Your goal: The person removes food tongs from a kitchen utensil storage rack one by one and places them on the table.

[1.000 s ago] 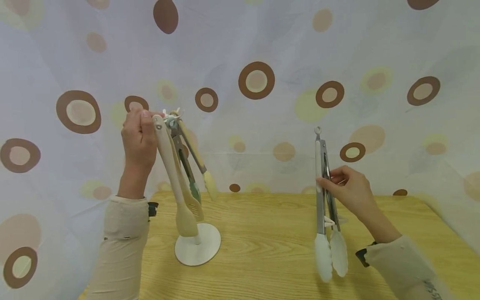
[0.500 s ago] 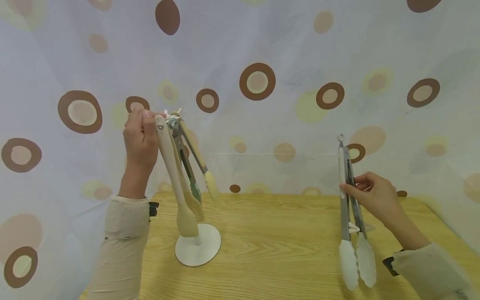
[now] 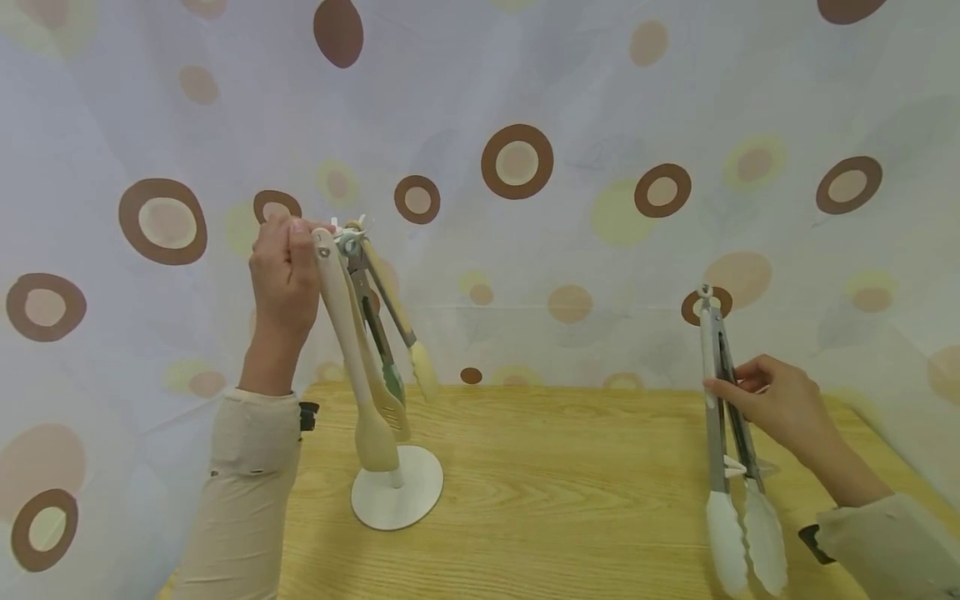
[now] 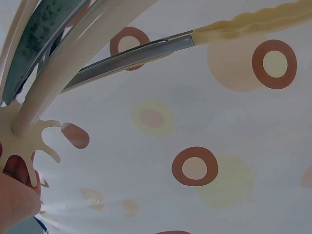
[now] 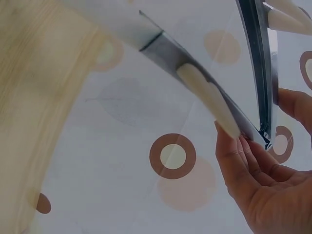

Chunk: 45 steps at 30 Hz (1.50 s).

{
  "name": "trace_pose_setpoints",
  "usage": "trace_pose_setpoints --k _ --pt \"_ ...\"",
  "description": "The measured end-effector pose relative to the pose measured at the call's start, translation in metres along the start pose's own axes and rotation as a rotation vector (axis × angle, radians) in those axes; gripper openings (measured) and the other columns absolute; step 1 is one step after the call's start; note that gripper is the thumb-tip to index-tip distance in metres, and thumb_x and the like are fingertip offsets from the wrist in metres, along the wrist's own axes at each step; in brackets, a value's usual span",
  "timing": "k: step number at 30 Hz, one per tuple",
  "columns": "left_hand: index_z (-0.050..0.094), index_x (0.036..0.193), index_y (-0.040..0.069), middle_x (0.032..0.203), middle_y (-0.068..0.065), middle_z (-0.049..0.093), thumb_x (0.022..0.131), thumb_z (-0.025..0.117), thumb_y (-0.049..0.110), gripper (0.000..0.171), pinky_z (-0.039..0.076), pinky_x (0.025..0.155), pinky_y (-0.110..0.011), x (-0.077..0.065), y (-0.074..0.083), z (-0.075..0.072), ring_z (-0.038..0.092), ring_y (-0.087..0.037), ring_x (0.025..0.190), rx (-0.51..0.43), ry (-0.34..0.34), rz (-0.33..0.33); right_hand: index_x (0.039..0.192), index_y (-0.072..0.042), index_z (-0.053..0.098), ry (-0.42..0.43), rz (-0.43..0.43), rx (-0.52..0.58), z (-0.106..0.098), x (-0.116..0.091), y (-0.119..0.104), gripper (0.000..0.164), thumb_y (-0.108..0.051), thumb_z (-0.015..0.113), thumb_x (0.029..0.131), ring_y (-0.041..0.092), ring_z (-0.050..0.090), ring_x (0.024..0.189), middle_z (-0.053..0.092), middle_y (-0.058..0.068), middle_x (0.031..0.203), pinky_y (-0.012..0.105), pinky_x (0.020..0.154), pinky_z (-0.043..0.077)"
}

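At the top of a white utensil stand, my left hand pinches the hooked rack. From that rack hang a cream spoon, a slotted turner, green-tipped tongs and yellow-tipped tongs. Out to the right, my right hand holds white-tipped metal tongs between thumb and fingers, about midway up. These tongs hang nearly upright, tips down and slightly spread, with the ring at the top. In the right wrist view the fingers lie along one metal arm of the tongs.
The stand's round white base rests on the wooden table, left of the middle. Behind the table hangs a white curtain with brown and yellow dots.
My right hand has carried the white-tipped tongs to the right and a little lower and closer. My left hand stays at the top of the stand.
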<state>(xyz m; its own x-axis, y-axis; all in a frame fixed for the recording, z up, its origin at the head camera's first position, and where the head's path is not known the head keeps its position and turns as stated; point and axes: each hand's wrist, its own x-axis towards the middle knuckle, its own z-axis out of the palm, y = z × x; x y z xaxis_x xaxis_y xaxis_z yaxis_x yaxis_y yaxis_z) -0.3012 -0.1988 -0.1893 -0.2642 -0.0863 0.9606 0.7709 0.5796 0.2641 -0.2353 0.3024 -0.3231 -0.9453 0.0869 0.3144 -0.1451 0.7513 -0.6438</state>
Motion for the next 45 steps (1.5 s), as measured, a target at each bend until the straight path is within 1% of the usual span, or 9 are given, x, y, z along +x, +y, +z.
trace_pose_setpoints --k 7,16,20,24,30,32,35,38,45 --pt "0.064 0.082 -0.010 0.080 -0.023 0.051 0.095 0.037 0.015 0.039 0.032 0.074 -0.029 0.000 0.001 0.001 0.044 -0.025 0.077 -0.004 -0.005 -0.003 0.106 0.011 0.057 -0.057 0.023 -0.053 -0.006 -0.003 0.017 0.050 -0.037 0.063 0.091 0.015 0.059 0.062 0.064 0.018 0.088 0.031 0.053 0.049" --pt "0.063 0.082 -0.011 0.080 -0.024 0.050 0.095 0.036 0.015 0.039 0.032 0.073 -0.029 -0.001 0.000 0.002 0.044 -0.030 0.077 0.001 -0.011 -0.009 0.106 0.016 0.055 -0.129 0.056 -0.102 -0.012 -0.007 0.035 0.055 -0.038 0.061 0.092 0.017 0.059 0.064 0.065 0.017 0.086 0.031 0.054 0.050" --pt "0.064 0.082 -0.009 0.080 -0.023 0.050 0.095 0.037 0.015 0.039 0.031 0.072 -0.027 -0.001 0.001 0.001 0.043 -0.025 0.075 0.001 -0.006 -0.005 0.107 0.016 0.053 -0.156 0.072 -0.099 -0.014 -0.006 0.045 0.057 -0.039 0.060 0.092 0.018 0.061 0.064 0.063 0.020 0.089 0.032 0.055 0.051" --pt "0.066 0.082 -0.007 0.079 -0.021 0.050 0.096 0.037 0.014 0.038 0.031 0.071 -0.026 0.000 0.002 0.001 0.041 -0.019 0.074 0.001 0.002 0.004 0.105 0.015 0.053 -0.165 0.064 -0.148 -0.018 -0.006 0.055 0.058 -0.042 0.060 0.092 0.019 0.061 0.062 0.063 0.021 0.088 0.034 0.056 0.049" --pt "0.065 0.084 -0.009 0.079 -0.022 0.049 0.095 0.037 0.015 0.039 0.033 0.074 -0.030 0.000 0.001 0.000 0.044 -0.030 0.076 0.013 0.002 -0.003 0.105 0.017 0.055 -0.155 0.015 -0.203 -0.021 -0.006 0.066 0.058 -0.039 0.062 0.091 0.022 0.060 0.067 0.064 0.020 0.085 0.035 0.057 0.049" --pt "0.065 0.085 -0.009 0.077 -0.017 0.049 0.095 0.037 0.015 0.039 0.033 0.074 -0.032 0.001 0.001 0.000 0.045 -0.032 0.077 0.017 0.004 -0.005 0.103 0.017 0.057 -0.146 -0.006 -0.218 -0.022 -0.006 0.069 0.057 -0.038 0.064 0.090 0.025 0.060 0.069 0.064 0.018 0.084 0.036 0.057 0.048" --pt "0.066 0.085 -0.009 0.074 0.000 0.047 0.096 0.037 0.015 0.038 0.033 0.074 -0.032 0.001 0.001 -0.001 0.044 -0.031 0.076 0.013 0.003 -0.002 0.098 0.016 0.059 -0.138 -0.018 -0.240 -0.022 -0.005 0.072 0.054 -0.037 0.066 0.088 0.027 0.059 0.072 0.064 0.016 0.081 0.036 0.057 0.048" --pt "0.065 0.085 -0.009 0.076 0.011 0.044 0.096 0.037 0.015 0.038 0.033 0.073 -0.030 0.001 0.001 -0.001 0.044 -0.028 0.075 0.002 0.001 0.000 0.094 0.014 0.059 -0.147 -0.013 -0.261 -0.023 -0.005 0.076 0.052 -0.037 0.067 0.088 0.026 0.058 0.070 0.063 0.014 0.079 0.035 0.056 0.047" --pt "0.065 0.084 -0.009 0.075 0.010 0.044 0.094 0.037 0.015 0.038 0.032 0.073 -0.029 0.000 0.000 0.000 0.043 -0.025 0.075 -0.005 0.001 0.004 0.089 0.012 0.060 -0.178 0.000 -0.278 -0.022 -0.009 0.083 0.049 -0.036 0.067 0.088 0.020 0.058 0.064 0.064 0.011 0.075 0.033 0.054 0.047"
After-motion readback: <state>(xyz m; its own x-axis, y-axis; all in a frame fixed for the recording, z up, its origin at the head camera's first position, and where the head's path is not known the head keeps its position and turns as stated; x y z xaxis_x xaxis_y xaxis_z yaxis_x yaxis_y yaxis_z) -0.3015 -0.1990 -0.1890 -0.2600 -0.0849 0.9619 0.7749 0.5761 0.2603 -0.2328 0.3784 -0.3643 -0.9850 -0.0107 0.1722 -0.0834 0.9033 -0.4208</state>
